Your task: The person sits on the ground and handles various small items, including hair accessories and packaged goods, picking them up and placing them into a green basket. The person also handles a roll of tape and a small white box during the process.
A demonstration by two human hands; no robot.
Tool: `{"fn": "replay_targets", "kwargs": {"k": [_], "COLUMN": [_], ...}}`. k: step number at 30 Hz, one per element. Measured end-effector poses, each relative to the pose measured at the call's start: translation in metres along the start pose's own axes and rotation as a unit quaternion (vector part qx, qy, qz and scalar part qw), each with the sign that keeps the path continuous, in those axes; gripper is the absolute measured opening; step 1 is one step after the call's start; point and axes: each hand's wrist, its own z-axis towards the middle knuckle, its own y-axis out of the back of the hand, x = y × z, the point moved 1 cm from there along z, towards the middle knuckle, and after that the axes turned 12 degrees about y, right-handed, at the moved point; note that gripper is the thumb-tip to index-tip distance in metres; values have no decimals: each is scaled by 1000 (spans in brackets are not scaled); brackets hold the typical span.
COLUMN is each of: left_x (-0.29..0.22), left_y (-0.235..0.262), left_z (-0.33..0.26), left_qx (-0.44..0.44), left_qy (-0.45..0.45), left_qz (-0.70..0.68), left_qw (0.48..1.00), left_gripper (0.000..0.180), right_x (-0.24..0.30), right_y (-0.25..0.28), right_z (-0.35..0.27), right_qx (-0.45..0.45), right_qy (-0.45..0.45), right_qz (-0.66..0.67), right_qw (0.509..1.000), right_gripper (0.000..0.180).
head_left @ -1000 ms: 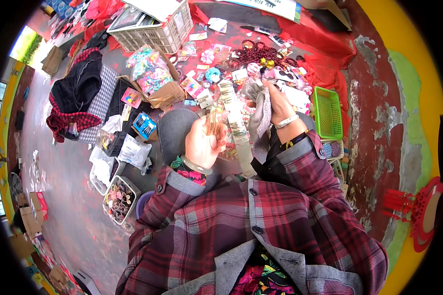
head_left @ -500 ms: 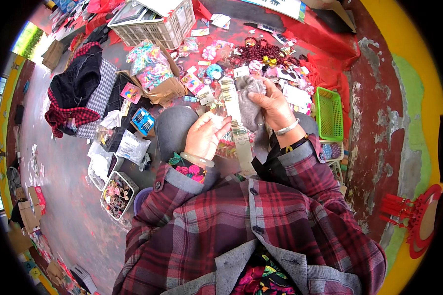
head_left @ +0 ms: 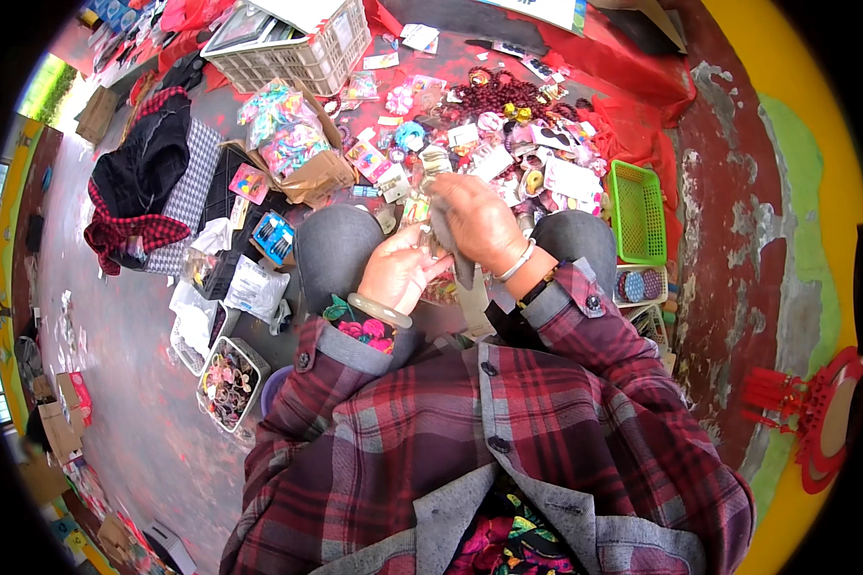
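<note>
Over my lap, my right hand [head_left: 479,222] is bent across the front of a pale narrow strip [head_left: 474,305], its fingers closed on a soft grey cloth [head_left: 441,230]. The cloth hangs down along the strip, and much of both lies hidden behind that hand. Close beside it on the left, my left hand [head_left: 396,271] has its palm turned up and its thumb and fingertips drawn together by the cloth's edge. What those fingertips hold is too small and blurred to make out. Beyond my hands spreads a pile of hair accessories and small carded goods [head_left: 537,172].
Dark red beads [head_left: 499,99] lie behind the pile. A green basket [head_left: 638,213] stands at the right by the wall. To the left are an opened cardboard box [head_left: 318,177] of colourful packets, a white basket of hair ties [head_left: 230,381] and dark clothing [head_left: 144,163]. A large crate [head_left: 302,59] stands behind.
My right hand has moved left and turned over, carrying the grey cloth across the strip towards my left hand. The strip's upper part, seen before, is now covered. My left hand has dropped slightly.
</note>
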Motion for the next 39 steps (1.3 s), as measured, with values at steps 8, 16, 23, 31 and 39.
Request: {"fn": "replay_targets", "kwargs": {"k": [8,16,23,31,39], "left_x": [-4,-6,-8,-10,-10], "left_y": [-7,1,1,-5,-17], "left_z": [-2,1,0,-2,1], "left_qx": [-43,-1,-36,-24,-71], "left_qy": [-6,-5,19,57,-71], "left_qz": [-33,-33,-32,-20,79], "left_qw": [999,999,999,998,992], "left_gripper": [37,42,44,42,44], "right_x": [-6,17,21,17,-4], "right_y": [34,18,39,25,11], "right_z": [6,0,0,-12,-24], "right_qx": [-111,32,56,108,47], "right_qy": [-55,43,-4,16,-364], "right_qz": [103,-57,-31,-35,563], "right_qw": [987,997,998,993,740], "right_gripper": [27,31,23,20,15]}}
